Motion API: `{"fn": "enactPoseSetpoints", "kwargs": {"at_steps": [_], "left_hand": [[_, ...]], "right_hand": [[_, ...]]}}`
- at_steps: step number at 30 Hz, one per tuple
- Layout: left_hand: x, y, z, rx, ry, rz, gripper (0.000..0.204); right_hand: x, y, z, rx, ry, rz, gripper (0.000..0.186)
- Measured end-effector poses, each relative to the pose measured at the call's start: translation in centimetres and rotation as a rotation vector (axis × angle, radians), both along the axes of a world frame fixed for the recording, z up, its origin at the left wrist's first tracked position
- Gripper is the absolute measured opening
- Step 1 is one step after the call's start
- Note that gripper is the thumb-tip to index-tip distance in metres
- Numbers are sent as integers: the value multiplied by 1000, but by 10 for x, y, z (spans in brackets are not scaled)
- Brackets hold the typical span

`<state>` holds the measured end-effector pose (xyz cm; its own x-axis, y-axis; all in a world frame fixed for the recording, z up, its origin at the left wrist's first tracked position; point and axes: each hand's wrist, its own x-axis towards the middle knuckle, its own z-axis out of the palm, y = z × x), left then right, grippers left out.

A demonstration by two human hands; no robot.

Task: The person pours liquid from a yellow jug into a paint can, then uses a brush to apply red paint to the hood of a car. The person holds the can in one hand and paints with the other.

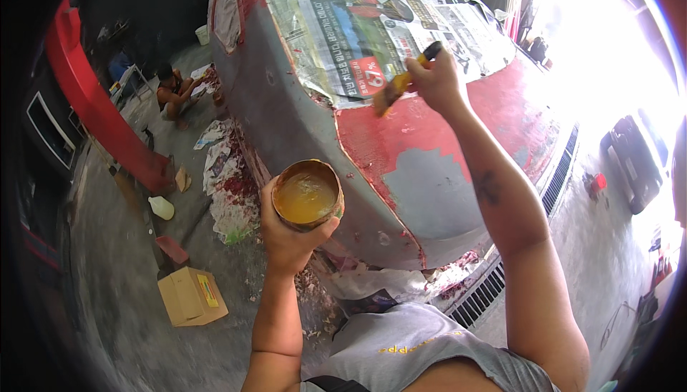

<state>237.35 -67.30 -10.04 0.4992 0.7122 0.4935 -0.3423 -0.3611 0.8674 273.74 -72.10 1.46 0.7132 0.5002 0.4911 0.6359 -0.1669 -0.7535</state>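
Observation:
My left hand (288,245) holds up a round brown bowl (308,194) of yellowish liquid, its fingers wrapped round the side. My right hand (433,84) grips a paintbrush (390,95) with a dark-tipped yellow handle, bristles pointing down to the left, just above the edge of the car panel (422,191), which is patched red and grey. Behind the brush, newspaper sheets (336,27) cover the car's window. A ragged seam runs down the panel's left side; whether the bristles touch anything I cannot tell.
A co-worker (175,98) squats at the back left. A red post (107,98), a white jug (161,207) and a cardboard box (182,302) are on the left. Paint scraps and paper (225,156) lie beside the car. A floor grate (476,302) and a dark bumper (630,163) are right.

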Motion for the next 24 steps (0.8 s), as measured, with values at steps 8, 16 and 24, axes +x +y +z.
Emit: {"fn": "enactPoseSetpoints", "kwargs": {"at_steps": [8,16,24], "left_hand": [[13,-1,12,20,33,-45,88],[22,1,20,157,226,26,93],[45,-18,42,260,299,-1,91]], "right_hand": [[15,-30,-10,-84,130,-99,41],[-73,-104,66,177,46,384,37],[-146,-95,70,-316,-346,567,37]]}}
